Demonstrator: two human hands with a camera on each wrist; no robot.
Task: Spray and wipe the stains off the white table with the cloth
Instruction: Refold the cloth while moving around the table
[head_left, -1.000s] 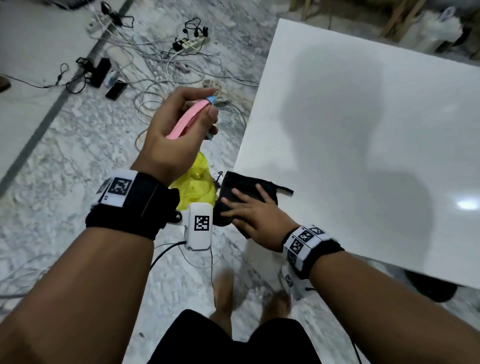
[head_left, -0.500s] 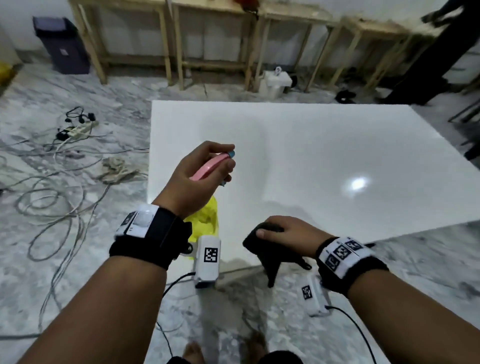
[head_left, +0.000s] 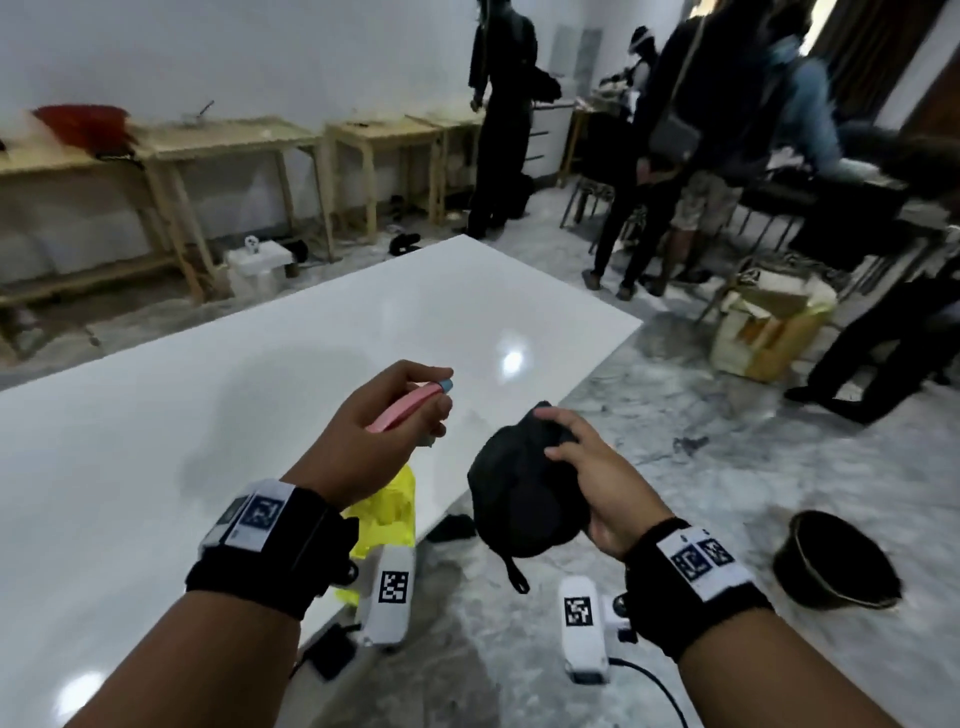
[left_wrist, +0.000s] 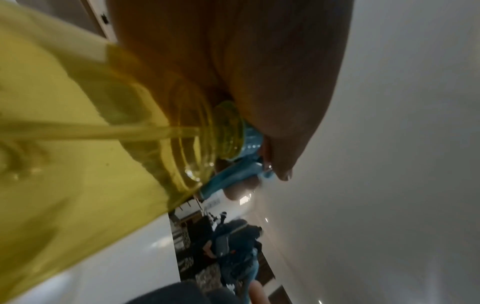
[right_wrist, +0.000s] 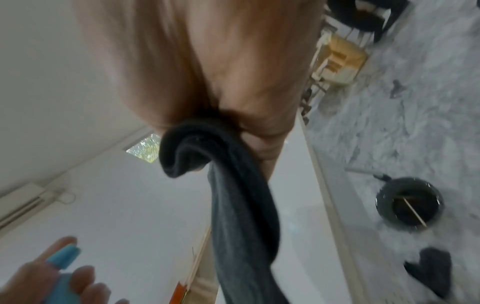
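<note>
My left hand (head_left: 387, 426) grips a yellow spray bottle (head_left: 387, 506) by its pink and blue head (head_left: 410, 402), held above the near right part of the white table (head_left: 234, 374). The bottle's yellow body (left_wrist: 64, 144) and blue nozzle (left_wrist: 233, 179) fill the left wrist view. My right hand (head_left: 582, 462) holds a bunched black cloth (head_left: 524, 499) in the air just off the table's right edge. In the right wrist view the cloth (right_wrist: 233, 195) hangs down from my palm. I make out no stains on the glossy top.
A black bowl (head_left: 836, 561) sits on the marble floor to my right, a dark rag (right_wrist: 431, 271) near it. Several people (head_left: 675, 130) stand at the far right by a cardboard box (head_left: 769, 327). Wooden benches (head_left: 208, 171) line the back wall.
My head has turned up and right, from the table's left end to its right side. My right hand has lifted the cloth off the table edge into the air. The left hand keeps the bottle.
</note>
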